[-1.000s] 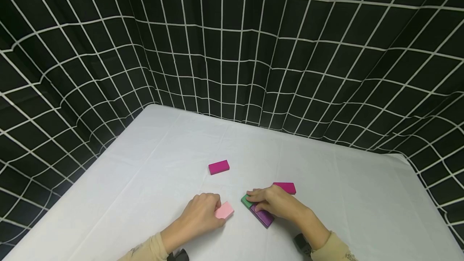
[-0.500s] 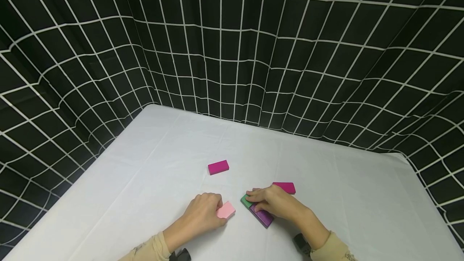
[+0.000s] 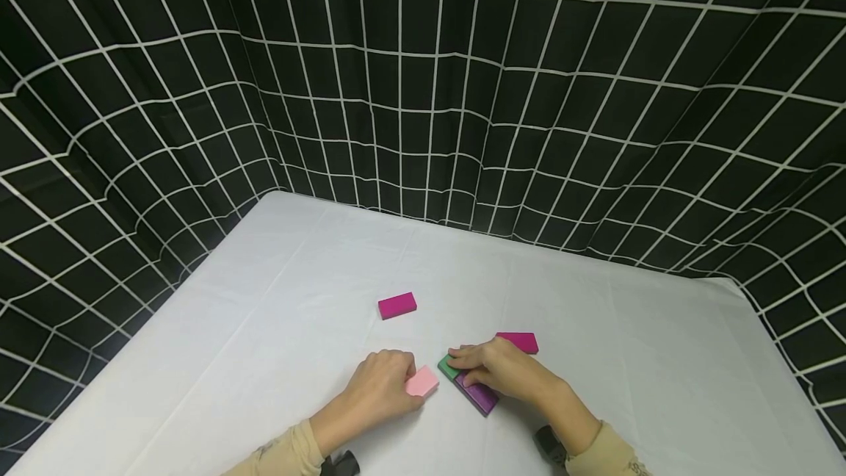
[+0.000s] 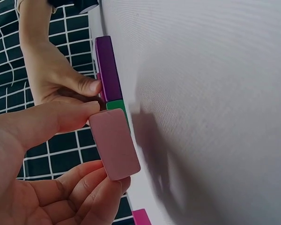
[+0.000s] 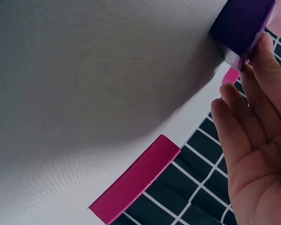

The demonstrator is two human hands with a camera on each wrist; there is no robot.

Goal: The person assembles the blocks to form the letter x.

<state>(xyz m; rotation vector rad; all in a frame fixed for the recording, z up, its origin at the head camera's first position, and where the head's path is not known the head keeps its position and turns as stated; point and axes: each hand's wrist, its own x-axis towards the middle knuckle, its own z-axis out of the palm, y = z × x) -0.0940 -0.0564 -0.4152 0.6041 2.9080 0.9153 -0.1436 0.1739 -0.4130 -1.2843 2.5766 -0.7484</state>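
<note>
Between thumb and fingertips, my left hand (image 3: 377, 386) pinches a pink block (image 3: 423, 382), whose broad face shows in the left wrist view. To its right lie a green block (image 3: 447, 366) and a longer purple block (image 3: 477, 397), end to end in one slanting line. A small gap separates the pink block from the green one. My right hand (image 3: 505, 369) rests at this pair, its fingers over the green block and its thumb against the purple one. In the right wrist view its other fingers are loosely bent and hold nothing.
One magenta block (image 3: 397, 305) lies farther back on the white-covered table (image 3: 317, 270). Another magenta block (image 3: 522, 342) lies just behind my right hand, partly hidden by it. A black curtain with a white grid (image 3: 423, 94) hangs around the table's back and sides.
My left hand has moved to the right with the pink block, closing much of the gap to the green block. The right hand and the other blocks stay in place.
</note>
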